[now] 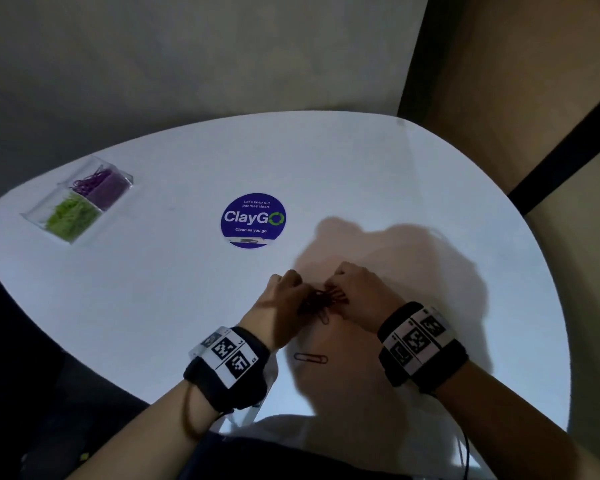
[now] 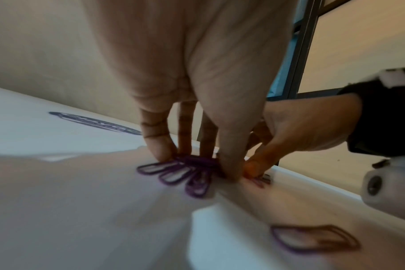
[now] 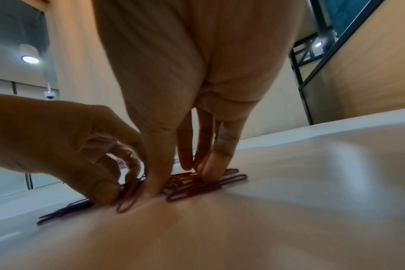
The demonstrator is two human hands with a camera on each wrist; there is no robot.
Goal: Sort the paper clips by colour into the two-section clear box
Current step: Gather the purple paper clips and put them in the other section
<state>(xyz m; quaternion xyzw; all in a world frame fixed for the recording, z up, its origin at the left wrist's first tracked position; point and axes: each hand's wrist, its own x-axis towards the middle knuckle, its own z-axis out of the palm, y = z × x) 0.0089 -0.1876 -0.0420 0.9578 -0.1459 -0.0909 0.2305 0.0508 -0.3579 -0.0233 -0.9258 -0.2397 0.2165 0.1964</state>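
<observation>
White counter (image 1: pixel 361 174) filling mid-frame. Centre: round blue sticker (image 1: pixel 253 220) reading "ClayGO", "Let's keep our pantries clean", "Clean as you go". Upper left: clear box (image 1: pixel 78 199), purple and green sections. Lower centre: left hand (image 1: pixel 284 299) and right hand (image 1: pixel 357 296), fingertips down, pinching purple paper clips (image 1: pixel 323 299). Just below: single clip (image 1: pixel 310 358).

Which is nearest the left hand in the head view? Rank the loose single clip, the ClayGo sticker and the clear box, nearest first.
From the left hand:
1. Loose single clip, just toward the person.
2. ClayGo sticker, at the table's middle.
3. Clear box, far left edge.
</observation>
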